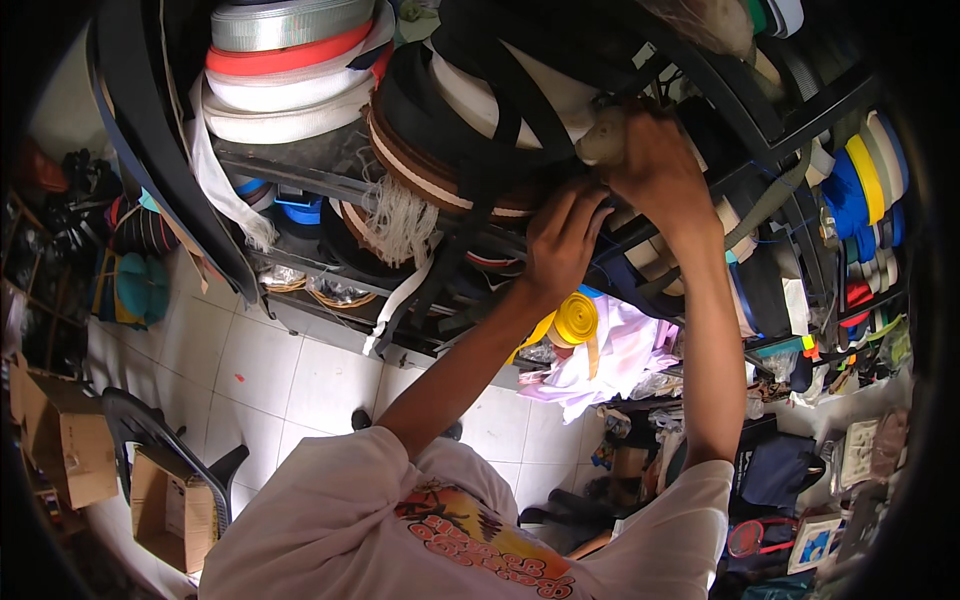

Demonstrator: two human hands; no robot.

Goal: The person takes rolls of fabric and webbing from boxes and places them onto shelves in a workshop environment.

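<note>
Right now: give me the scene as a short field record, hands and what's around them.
setting: metal shelf rack packed with webbing rolls, above a white tiled floor
left hand: fingers up against black strap rolls at the shelf edge; grip cannot be told
right hand: closed over a beige strap roll
nearby rolls: white and orange stack upper left; yellow roll below the hands; blue and yellow rolls at right
floor items: cardboard boxes, black chair
</note>
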